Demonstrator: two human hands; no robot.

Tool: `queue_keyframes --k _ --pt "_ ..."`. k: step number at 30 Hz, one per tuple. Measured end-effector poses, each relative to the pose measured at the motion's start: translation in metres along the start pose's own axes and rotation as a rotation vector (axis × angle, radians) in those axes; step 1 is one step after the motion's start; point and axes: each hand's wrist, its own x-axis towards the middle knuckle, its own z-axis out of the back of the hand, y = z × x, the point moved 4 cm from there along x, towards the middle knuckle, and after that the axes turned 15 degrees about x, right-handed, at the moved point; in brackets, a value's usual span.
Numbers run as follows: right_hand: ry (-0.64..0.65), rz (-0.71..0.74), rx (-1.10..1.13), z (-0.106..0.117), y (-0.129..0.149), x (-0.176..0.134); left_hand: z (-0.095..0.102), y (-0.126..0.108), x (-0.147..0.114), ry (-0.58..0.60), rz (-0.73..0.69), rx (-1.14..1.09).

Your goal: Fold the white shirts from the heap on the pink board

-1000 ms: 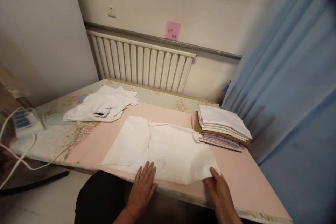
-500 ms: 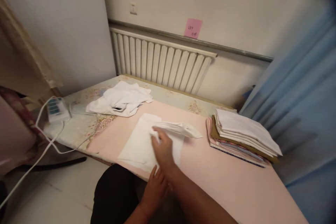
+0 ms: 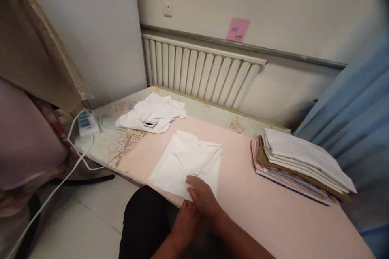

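Observation:
A white garment [image 3: 176, 170] lies spread on the pink cover in front of me, with a folded flap [image 3: 197, 158] across its upper right part. Over the garment's near edge, my right hand [image 3: 203, 195] rests with its fingers bent forward and the thumb apart. My left hand [image 3: 186, 218] is just below it at the table edge, fingers curled at the garment's near hem. Part of that hem is hidden behind both hands, which are close together.
A crumpled white garment [image 3: 154, 112] lies at the back left. On the right stands a stack of folded clothes [image 3: 304, 164] beside a blue curtain [image 3: 343, 117]. A power strip [image 3: 88, 124] with white cables sits at the left table edge. Behind the table is a radiator [image 3: 200, 68].
The flap that was lifted and moving now lies flat on the garment. My right hand has drawn back toward the near edge, close to my left hand. The view has shifted slightly left.

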Motion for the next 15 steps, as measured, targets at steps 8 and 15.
queue_keyframes --k 8,15 --pt "-0.559 -0.609 0.239 0.075 -0.052 -0.06 0.011 0.045 -0.027 -0.169 0.512 -0.465" --pt "-0.604 -0.843 0.631 0.068 -0.064 -0.069 0.03 0.098 -0.016 -0.198 1.14 -1.192"
